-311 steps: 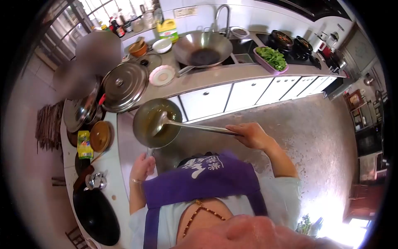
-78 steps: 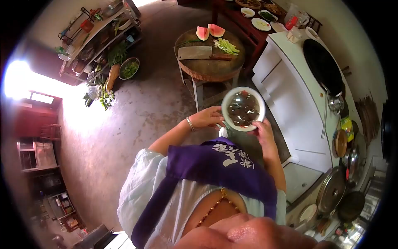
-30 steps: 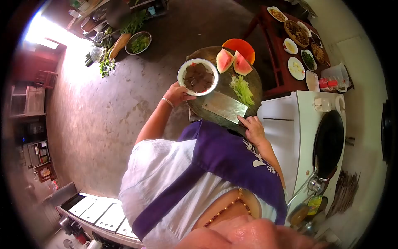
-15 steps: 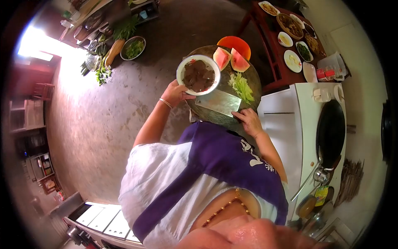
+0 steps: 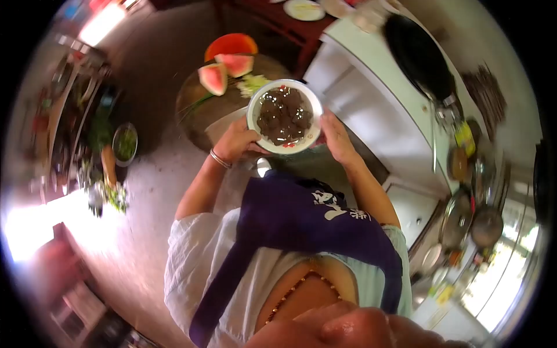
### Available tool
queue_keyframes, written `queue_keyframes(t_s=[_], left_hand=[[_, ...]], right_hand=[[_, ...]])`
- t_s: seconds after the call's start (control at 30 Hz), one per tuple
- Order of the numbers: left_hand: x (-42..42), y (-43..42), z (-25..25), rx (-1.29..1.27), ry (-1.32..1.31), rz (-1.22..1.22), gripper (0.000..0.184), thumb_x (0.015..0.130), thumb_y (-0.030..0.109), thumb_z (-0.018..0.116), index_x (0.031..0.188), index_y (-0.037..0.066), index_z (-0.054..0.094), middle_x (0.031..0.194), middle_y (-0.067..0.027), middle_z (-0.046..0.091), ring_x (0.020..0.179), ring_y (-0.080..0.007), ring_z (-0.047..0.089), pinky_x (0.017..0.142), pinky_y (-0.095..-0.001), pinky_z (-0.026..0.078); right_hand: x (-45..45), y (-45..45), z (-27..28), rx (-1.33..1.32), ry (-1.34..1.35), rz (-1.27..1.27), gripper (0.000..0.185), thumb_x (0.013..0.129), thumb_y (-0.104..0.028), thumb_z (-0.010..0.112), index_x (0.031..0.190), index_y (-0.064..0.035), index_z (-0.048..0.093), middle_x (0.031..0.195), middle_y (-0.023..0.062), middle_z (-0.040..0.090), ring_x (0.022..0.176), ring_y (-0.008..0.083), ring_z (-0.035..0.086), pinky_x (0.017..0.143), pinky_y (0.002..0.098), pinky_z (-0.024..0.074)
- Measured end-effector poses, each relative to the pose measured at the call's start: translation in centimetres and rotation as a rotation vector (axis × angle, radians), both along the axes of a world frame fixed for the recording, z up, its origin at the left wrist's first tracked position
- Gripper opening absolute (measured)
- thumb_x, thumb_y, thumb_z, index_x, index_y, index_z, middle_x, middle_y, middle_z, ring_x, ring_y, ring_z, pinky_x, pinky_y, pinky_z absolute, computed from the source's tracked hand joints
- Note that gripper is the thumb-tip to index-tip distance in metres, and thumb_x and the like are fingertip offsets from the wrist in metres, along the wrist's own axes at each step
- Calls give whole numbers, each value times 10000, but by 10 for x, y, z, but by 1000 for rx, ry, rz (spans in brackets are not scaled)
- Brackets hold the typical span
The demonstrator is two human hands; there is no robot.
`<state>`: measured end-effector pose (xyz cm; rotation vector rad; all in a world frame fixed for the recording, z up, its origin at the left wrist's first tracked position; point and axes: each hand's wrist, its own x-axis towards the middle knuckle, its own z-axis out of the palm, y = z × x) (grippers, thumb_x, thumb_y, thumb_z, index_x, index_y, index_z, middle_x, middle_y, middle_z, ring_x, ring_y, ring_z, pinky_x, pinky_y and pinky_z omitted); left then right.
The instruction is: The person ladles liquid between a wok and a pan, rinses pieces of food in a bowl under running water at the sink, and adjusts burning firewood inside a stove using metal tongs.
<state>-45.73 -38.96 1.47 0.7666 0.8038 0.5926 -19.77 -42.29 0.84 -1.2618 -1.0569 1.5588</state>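
A white bowl [image 5: 317, 119] with dark brown, glossy chunks [image 5: 283, 116] in liquid is held level between my two hands. My left hand [image 5: 238, 141] grips its left side, thumb near the rim. On the right side my right hand [image 5: 337, 138] is closed against the bowl, its fingers partly hidden beneath. Behind the bowl stands the round chopping block [image 5: 188, 95]. A cleaver's pale blade [image 5: 225, 124] appears to lie on it, blurred, near my left hand. Two watermelon wedges [image 5: 213, 80] and pale green chopped vegetable [image 5: 253, 86] are at its far side.
An orange-red basin [image 5: 232, 44] sits beyond the block. To the right runs a white counter [image 5: 371, 61] with a large black wok [image 5: 415, 55]. A bowl of greens [image 5: 125, 145] stands on the floor at left, near a long tan gourd [image 5: 108, 162].
My right hand has let go of the cleaver and taken the bowl's right side. The bowl has moved off the block toward me, and my view has turned right.
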Motion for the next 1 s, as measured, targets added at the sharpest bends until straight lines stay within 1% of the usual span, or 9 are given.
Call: queue_keyframes(t_s=[0.13, 0.23, 0.3, 0.43, 0.57, 0.6, 0.73, 0.83, 1.0], left_hand=[[93, -29, 2, 71, -75, -307, 473, 776, -7, 468, 1235, -42, 363, 1042, -163, 567, 871, -231, 627, 694, -336, 570], [168, -69, 18, 94, 39, -585, 443, 858, 111, 507, 1259, -7, 360, 1095, -134, 556, 893, -225, 618, 695, -334, 571], [221, -99, 25, 125, 38, -736, 447, 911, 228, 480, 1271, -2, 349, 1103, -126, 554, 903, -223, 614, 704, -345, 569], [318, -180, 2, 217, -16, -788, 460, 954, 321, 367, 1286, 5, 332, 1156, -117, 519, 916, -192, 595, 712, -302, 540], [401, -283, -25, -70, -180, -870, 550, 948, 434, 322, 1326, 35, 297, 1254, -123, 466, 1090, -225, 526, 855, -377, 489], [418, -307, -20, -70, -209, -937, 581, 945, 457, 300, 1336, 28, 287, 1273, -131, 449, 1143, -239, 482, 939, -402, 431], [480, -394, -18, -191, -314, -1159, 535, 967, 396, 263, 1335, 9, 278, 1321, -152, 387, 1185, -271, 434, 1002, -401, 374], [515, -448, -6, -195, -202, -1322, 550, 961, 407, 287, 1333, 2, 284, 1334, -161, 376, 1197, -276, 425, 1001, -395, 377], [570, -530, -11, -254, -156, -1571, 580, 946, 444, 313, 1333, 11, 300, 1332, -150, 390, 1195, -274, 430, 994, -383, 382]], right_hand=[[81, -80, -52, 19, -204, -348, 470, 913, -375, 454, 1242, -40, 463, 899, 114, 606, 775, 184, 601, 714, 312, 482], [130, -172, -8, -142, -421, -563, 465, 907, -369, 450, 1229, -35, 484, 1020, 117, 615, 904, 213, 576, 815, 341, 444], [159, -232, -12, 12, -342, -736, 429, 925, -338, 431, 1202, -16, 494, 991, 115, 607, 905, 178, 551, 839, 325, 428], [200, -341, -12, 166, -240, -960, 392, 939, -325, 411, 1161, -13, 497, 861, 71, 602, 749, 130, 569, 653, 284, 480], [213, -446, -11, 247, -325, -1249, 369, 939, -315, 414, 1158, -27, 481, 780, 53, 588, 604, 106, 562, 481, 258, 473], [212, -473, 3, 103, -345, -1316, 328, 947, -260, 416, 1126, 4, 493, 882, 42, 590, 755, 77, 537, 659, 229, 455], [223, -574, -3, 43, -177, -1434, 325, 931, -263, 453, 1138, -13, 479, 836, 45, 584, 679, 82, 554, 557, 219, 475], [219, -634, 0, 47, -221, -1548, 339, 910, -293, 483, 1106, -18, 517, 799, 65, 603, 609, 128, 580, 497, 255, 497], [207, -722, 13, 125, -203, -1757, 305, 873, -185, 543, 1122, -8, 540, 898, 86, 615, 716, 144, 597, 574, 250, 510]])
